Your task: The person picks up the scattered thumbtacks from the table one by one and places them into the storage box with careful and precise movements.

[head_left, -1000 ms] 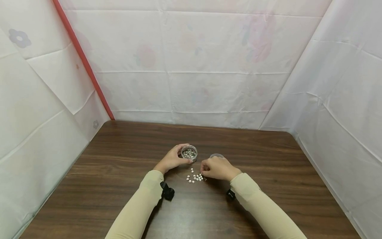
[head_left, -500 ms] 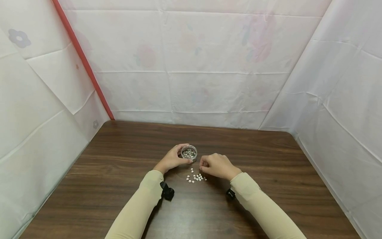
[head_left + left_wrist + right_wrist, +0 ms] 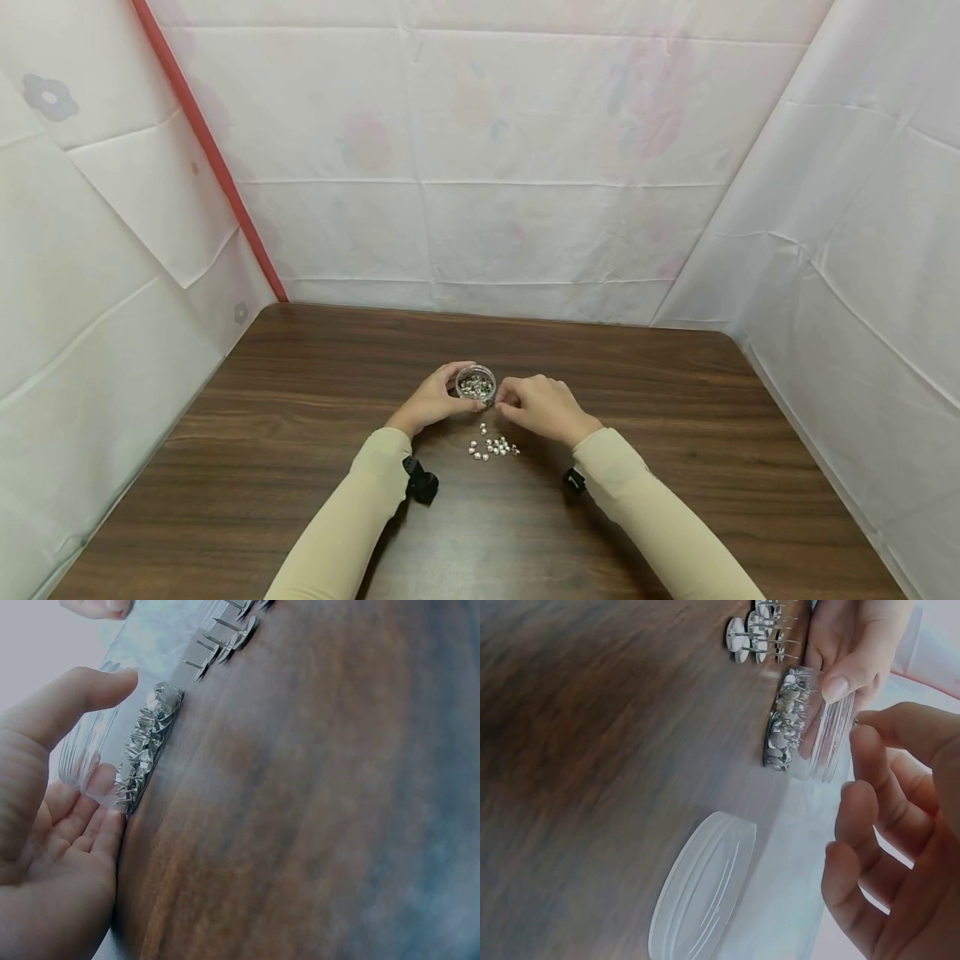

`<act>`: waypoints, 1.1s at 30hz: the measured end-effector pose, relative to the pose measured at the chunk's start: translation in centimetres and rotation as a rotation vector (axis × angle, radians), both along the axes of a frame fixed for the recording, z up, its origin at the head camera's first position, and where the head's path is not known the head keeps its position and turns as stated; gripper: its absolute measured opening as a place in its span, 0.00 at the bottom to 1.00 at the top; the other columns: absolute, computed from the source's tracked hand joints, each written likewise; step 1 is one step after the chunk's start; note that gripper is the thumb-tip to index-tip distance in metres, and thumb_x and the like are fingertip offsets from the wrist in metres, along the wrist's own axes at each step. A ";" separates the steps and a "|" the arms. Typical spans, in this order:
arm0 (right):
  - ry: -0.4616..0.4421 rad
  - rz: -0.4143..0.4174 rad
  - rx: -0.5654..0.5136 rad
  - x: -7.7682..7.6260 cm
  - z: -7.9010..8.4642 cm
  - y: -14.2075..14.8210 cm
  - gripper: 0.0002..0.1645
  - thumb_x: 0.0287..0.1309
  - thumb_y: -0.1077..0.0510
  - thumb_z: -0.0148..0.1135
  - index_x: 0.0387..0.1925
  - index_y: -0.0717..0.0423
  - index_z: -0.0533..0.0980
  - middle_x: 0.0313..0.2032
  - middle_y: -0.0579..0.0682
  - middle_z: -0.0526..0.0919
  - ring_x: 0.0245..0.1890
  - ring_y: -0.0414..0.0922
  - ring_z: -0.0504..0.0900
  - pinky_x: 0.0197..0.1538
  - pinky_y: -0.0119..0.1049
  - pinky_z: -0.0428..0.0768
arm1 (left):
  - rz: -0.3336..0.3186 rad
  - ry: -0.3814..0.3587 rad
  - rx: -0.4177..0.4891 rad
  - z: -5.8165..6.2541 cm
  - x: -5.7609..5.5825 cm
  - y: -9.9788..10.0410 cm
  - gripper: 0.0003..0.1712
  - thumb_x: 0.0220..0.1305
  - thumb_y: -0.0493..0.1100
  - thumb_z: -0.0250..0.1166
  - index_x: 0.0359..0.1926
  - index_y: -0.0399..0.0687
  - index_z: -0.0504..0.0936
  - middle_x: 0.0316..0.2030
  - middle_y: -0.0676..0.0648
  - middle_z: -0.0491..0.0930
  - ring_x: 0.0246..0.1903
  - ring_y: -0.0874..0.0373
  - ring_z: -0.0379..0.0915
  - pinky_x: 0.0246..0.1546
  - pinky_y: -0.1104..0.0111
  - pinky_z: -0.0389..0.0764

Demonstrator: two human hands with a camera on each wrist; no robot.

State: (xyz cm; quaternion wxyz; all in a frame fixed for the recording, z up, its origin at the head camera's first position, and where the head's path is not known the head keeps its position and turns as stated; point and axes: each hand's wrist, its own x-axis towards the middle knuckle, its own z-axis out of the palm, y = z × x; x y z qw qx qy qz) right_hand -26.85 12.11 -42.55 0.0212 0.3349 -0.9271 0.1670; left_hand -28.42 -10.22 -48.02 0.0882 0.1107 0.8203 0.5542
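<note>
**Dropping a thumbtack into the held jar**

The right hand (image 3: 543, 406) sits at the jar's rim, just right of centre in the head view, fingers curled with the tips drawn together; the right wrist view shows the fingertips (image 3: 866, 735) over the mouth, but whether a tack is pinched between them cannot be told. The left hand (image 3: 433, 398) grips the small clear jar (image 3: 476, 384), thumb and fingers curled round its wall, keeping it upright on the bench (image 3: 675, 400). The jar stands at the middle of the frame and already holds a layer of silver thumbtacks (image 3: 784, 727) at its bottom.

To do this step well, the pinch should probably open only once the fingertips are squarely above the mouth, since the opening is narrow and a tack let go at the edge could bounce off the rim. The left hand's hold looks worth keeping firm, so that the jar does not tip when the right hand brushes it.

Just below the hands, a small scatter of loose tacks (image 3: 492, 447) lies on the wood, points up. Taking them by the head, one at a time, seems safest. The clear lid (image 3: 701, 889) lies on the bench near the jar, at the lower middle of the right wrist view.
</note>
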 end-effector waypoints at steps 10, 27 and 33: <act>0.066 -0.024 -0.045 -0.6 0.2 -1.2 0.03 0.59 0.47 0.60 0.33 0.38 0.78 0.22 0.30 0.79 0.14 0.29 0.68 0.17 0.31 0.71 | -0.011 -0.021 0.000 0.2 0.1 -0.1 0.46 0.45 0.50 0.75 0.66 0.54 0.64 0.61 0.49 0.64 0.59 0.54 0.60 0.54 0.52 0.72; 0.014 -0.047 -0.045 -2.1 0.3 -3.0 0.05 0.60 0.48 0.55 0.33 0.38 0.77 0.18 0.34 0.75 0.11 0.34 0.67 0.14 0.30 0.68 | -0.048 -0.031 0.011 3.2 1.9 0.3 0.44 0.51 0.43 0.72 0.67 0.44 0.62 0.65 0.38 0.60 0.62 0.43 0.56 0.58 0.44 0.65; -0.017 -0.083 -0.033 -2.7 0.1 -3.2 0.07 0.60 0.45 0.56 0.36 0.39 0.77 0.22 0.35 0.77 0.13 0.34 0.69 0.17 0.32 0.70 | -0.059 -0.022 -0.010 4.0 2.3 0.3 0.44 0.52 0.43 0.71 0.67 0.42 0.60 0.65 0.37 0.59 0.62 0.41 0.55 0.58 0.45 0.66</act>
